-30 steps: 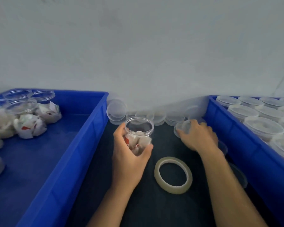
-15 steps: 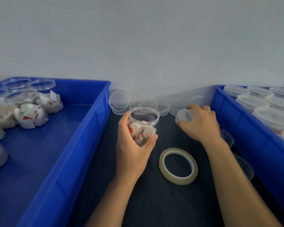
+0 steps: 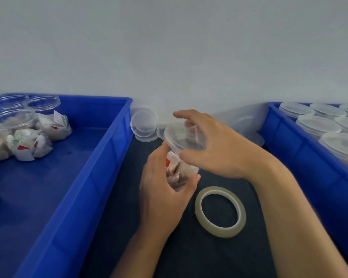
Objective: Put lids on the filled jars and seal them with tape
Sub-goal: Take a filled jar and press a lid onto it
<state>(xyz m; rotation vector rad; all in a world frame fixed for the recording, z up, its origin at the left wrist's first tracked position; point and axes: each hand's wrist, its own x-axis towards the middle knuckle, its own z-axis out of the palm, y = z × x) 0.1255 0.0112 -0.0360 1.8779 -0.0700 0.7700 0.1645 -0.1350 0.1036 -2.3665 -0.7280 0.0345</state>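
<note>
Left hand (image 3: 161,189) wrapped round the body of a clear jar (image 3: 179,173), thumb on one side, fingers curled on the other: a firm grip, holding it tilted just above the dark surface (image 3: 189,257). Right hand (image 3: 215,149) arched over the mouth, fingertips and thumb pinching the rim of a clear lid (image 3: 184,137), index finger lifted free. Lid resting on the jar's mouth but apparently not yet pressed or turned home (hard to tell through clear plastic).

Step in hand, by judgement: capping this 1 jar. Next move calls for squaring the lid with the rim, then seating it with the jar held steady. After that, taping: roll of clear tape (image 3: 220,211) lying flat on the surface, just right of the left hand, within easy reach.

Inside the jar: crumpled white packets with a touch of red. More loose lids (image 3: 144,125) leaning against the wall behind, between the 2 crates.

Left blue crate (image 3: 92,167): several open jars (image 3: 14,125) at its far left corner, filled with the same kind of white wrapped packets, no lids on. Right blue crate (image 3: 301,153): close-packed lidded jars (image 3: 317,125), contents not clear.
</note>
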